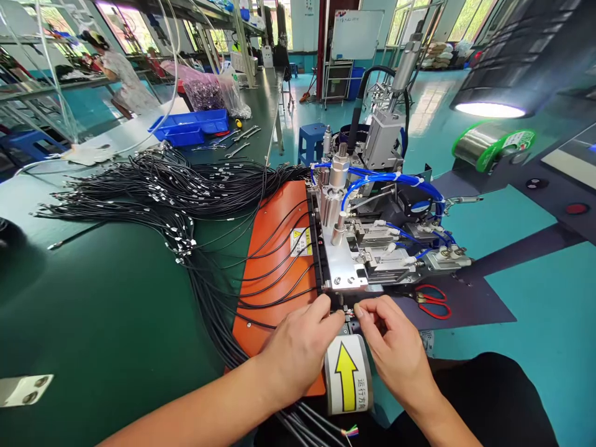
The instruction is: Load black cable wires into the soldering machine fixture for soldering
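Our left hand [302, 340] curls, its grasp unclear; our right hand [395, 343] pinches wires [350, 313], apparently aligning them; next needs steadiness

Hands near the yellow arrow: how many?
2. Left hand: over the orange plate, left of the yellow arrow. Right hand: to the arrow's right. Some fingertips are hidden, but both hands show clearly.
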The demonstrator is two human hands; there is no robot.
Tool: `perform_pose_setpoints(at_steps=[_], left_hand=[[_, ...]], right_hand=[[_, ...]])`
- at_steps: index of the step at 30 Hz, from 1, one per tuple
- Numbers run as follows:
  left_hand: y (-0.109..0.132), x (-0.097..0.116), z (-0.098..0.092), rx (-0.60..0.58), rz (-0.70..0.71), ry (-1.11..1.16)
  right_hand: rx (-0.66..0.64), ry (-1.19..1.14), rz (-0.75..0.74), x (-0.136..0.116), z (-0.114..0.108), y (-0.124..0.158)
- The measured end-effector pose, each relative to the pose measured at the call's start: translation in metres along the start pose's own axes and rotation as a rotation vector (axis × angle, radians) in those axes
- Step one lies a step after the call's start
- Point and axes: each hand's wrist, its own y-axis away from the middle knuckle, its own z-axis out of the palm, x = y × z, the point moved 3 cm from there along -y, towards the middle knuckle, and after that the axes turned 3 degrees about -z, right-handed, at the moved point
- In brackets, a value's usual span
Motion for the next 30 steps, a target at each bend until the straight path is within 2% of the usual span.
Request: perform_pose_setpoints(at_steps=[5, 12, 18, 25, 30], left_hand=[[0.000, 0.000, 0.000, 0.008, 0.004, -0.009], [0.000, -0.001, 0.000, -0.014, -0.004, -0.017], [0.000, -0.001, 0.002, -0.029, -0.024, -0.024], [0.000, 0.003, -0.008, -0.046, -0.006, -0.069], [0.005, 0.001, -0.009, 0.041, -0.012, -0.067]], right_hand=[[-0.009, 0.005, 0.070, 0.002, 0.002, 0.001], [-0.081, -0.119, 0.323, 0.003, -0.001, -0.003], [-0.107, -0.221, 0.323, -0.001, 0.001, -0.002], [-0.120, -0.144, 0.289, 0.005, 0.009, 0.001], [-0.108, -0.134, 0.294, 0.005, 0.012, 0.002]])
